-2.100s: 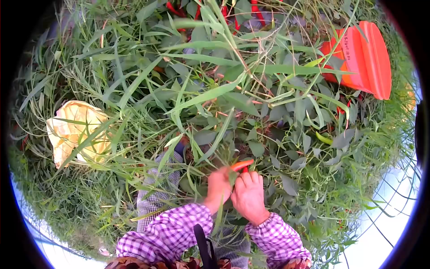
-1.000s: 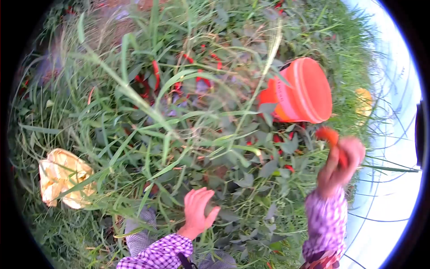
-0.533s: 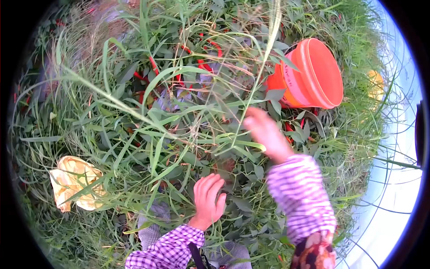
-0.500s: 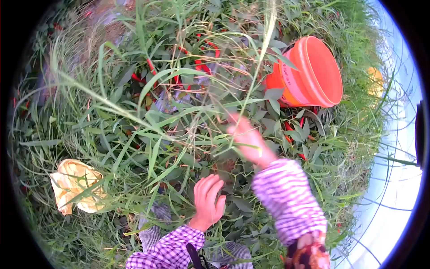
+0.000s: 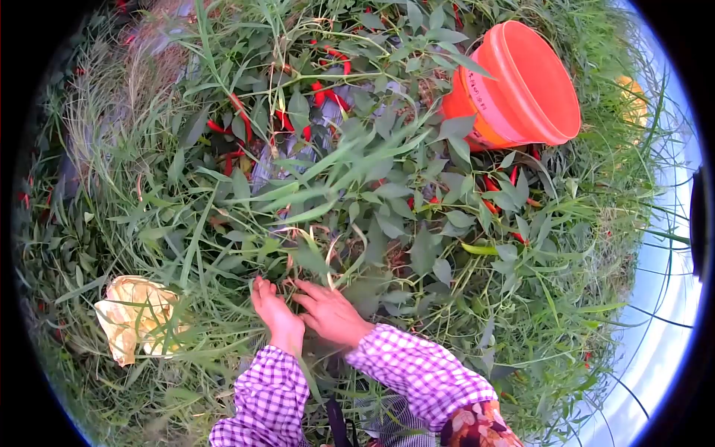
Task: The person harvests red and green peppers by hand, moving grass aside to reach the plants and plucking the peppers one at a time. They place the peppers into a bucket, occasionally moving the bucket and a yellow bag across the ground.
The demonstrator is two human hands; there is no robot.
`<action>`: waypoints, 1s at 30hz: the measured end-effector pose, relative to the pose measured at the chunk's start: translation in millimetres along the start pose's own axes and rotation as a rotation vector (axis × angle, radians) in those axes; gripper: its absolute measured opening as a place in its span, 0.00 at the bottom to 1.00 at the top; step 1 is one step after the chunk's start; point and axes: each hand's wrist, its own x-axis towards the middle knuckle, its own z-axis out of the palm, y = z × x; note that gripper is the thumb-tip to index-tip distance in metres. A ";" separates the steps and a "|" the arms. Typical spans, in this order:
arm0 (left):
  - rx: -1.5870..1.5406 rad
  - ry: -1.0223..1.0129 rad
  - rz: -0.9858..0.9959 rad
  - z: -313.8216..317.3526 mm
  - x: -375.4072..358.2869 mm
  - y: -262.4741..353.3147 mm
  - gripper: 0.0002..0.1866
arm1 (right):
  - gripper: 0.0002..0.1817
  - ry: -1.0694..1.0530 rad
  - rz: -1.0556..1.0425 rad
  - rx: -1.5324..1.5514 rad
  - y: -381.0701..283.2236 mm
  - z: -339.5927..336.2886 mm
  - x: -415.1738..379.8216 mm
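Low in the middle of the view, my left hand [image 5: 277, 313] and my right hand [image 5: 335, 314] are close together among the plants. The left hand's fingers curl upward against the grass. My right hand reaches across from the right, its fingers closed at the base of pale stems. Long blades of grass [image 5: 328, 182], blurred by motion, lean up and right above both hands. Leaves partly cover the fingertips. Red chili peppers [image 5: 240, 115] hang on the leafy plants farther up, and a green chili pepper [image 5: 479, 249] shows to the right.
An orange-red bucket [image 5: 484, 97] lies tilted among the plants at upper right, its mouth facing right. A crumpled yellowish bag [image 5: 119, 320] rests in the grass at left. Dull plastic sheeting [image 5: 287, 160] shows between the plants. A yellow object [image 5: 631, 100] stands beyond the bucket.
My right hand has moved down and left from the taller grass to beside my left hand. The left hand has shifted left and slightly up. The tall grass blades have swung lower.
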 end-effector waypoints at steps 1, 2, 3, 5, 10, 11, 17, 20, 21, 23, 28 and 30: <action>0.006 -0.042 0.048 -3.9 3.3 -5.8 0.23 | 0.23 0.163 -0.085 -0.050 -13.1 -13.6 -3.5; 0.014 -0.085 0.094 -7.7 8.8 -16.0 0.23 | 0.22 0.228 -0.105 -0.038 -23.3 -29.7 -5.9; 0.024 -0.132 0.140 -9.1 11.0 -22.7 0.22 | 0.21 0.297 -0.124 -0.027 -32.6 -50.1 -5.7; 0.151 -0.229 0.382 1.5 -9.0 -20.8 0.18 | 0.20 0.464 -0.111 -0.126 -40.4 -93.4 -3.6; 0.920 -0.491 0.957 4.3 -40.7 -14.8 0.17 | 0.17 0.608 0.274 -0.630 14.8 -146.9 -24.0; 1.062 -0.564 0.997 2.2 -41.5 -15.4 0.18 | 0.17 0.527 0.321 -0.654 29.9 -144.4 -35.4; 1.394 -0.618 0.968 -1.8 -37.2 -20.7 0.14 | 0.11 0.252 0.406 -0.545 57.2 -106.7 -105.4; 1.516 -0.648 1.063 -4.5 -38.7 -22.1 0.09 | 0.11 0.482 0.361 -0.355 44.4 -117.0 -99.6; 1.516 -0.629 1.099 -5.7 -37.7 -26.5 0.08 | 0.10 0.574 0.345 -0.267 48.7 -122.1 -95.5; 1.447 -0.670 1.021 -6.1 -36.6 -26.4 0.07 | 0.11 0.722 0.309 -0.230 45.2 -139.2 -85.0; 0.894 -0.724 0.927 7.7 -43.9 -15.3 0.09 | 0.09 0.850 0.552 0.248 70.1 -151.2 -74.0; 0.828 -0.657 1.066 8.0 -43.4 -12.6 0.09 | 0.09 0.849 0.463 0.102 77.4 -141.3 -70.9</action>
